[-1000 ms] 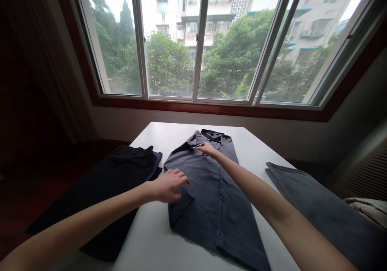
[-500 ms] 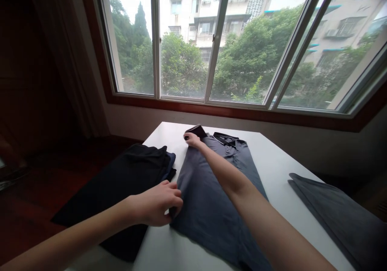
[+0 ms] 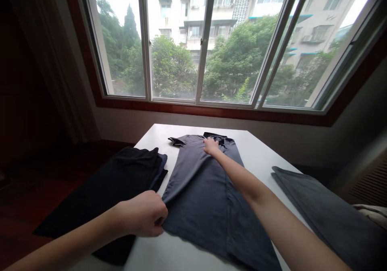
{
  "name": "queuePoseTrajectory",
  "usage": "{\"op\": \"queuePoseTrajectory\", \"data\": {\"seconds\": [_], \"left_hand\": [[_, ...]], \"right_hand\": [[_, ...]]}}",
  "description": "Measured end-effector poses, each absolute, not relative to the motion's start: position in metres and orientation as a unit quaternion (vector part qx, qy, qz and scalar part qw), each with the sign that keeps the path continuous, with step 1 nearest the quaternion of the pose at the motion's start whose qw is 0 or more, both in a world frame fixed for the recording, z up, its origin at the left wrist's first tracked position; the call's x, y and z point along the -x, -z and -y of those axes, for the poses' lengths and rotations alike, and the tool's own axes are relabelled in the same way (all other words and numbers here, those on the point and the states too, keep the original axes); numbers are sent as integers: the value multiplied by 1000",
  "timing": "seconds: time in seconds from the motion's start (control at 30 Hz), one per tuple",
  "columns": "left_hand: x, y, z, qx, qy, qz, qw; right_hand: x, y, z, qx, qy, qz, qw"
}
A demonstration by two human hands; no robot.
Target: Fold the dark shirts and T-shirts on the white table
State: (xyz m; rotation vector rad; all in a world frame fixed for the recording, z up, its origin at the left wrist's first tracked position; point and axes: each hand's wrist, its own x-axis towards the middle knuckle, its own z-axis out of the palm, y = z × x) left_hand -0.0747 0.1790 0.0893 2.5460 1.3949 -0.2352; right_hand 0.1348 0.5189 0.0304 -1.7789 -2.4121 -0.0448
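Note:
A dark grey collared shirt (image 3: 208,194) lies flat on the white table (image 3: 260,154), collar toward the window. My left hand (image 3: 142,214) pinches the shirt's near left edge and holds it pulled out to the left. My right hand (image 3: 211,145) rests flat on the shirt just below the collar, fingers spread. A short sleeve (image 3: 177,141) sticks out to the left of the collar.
A pile of black and navy clothes (image 3: 121,186) lies at the table's left edge. Another grey garment (image 3: 326,210) lies at the right, with something pale (image 3: 371,211) beyond it. A wide window (image 3: 205,41) and wall stand behind the table.
My left hand has drawn the shirt's left side outward, unfolding it. My right hand left the sleeve, which now lies spread, and moved right to press below the collar.

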Motion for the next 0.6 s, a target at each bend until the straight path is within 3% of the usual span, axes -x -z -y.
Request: {"op": "queuePoseTrajectory", "data": {"seconds": [0.17, 0.33, 0.6], "left_hand": [[48, -84, -187, -889, 56, -443, 99], [17, -68, -193, -913, 75, -389, 101], [-28, -66, -204, -941, 49, -322, 92]], "right_hand": [[-205, -10, -524, 685, 17, 727, 46], [-224, 0, -531, 682, -7, 730, 52], [-322, -37, -549, 708, -18, 699, 100]]}}
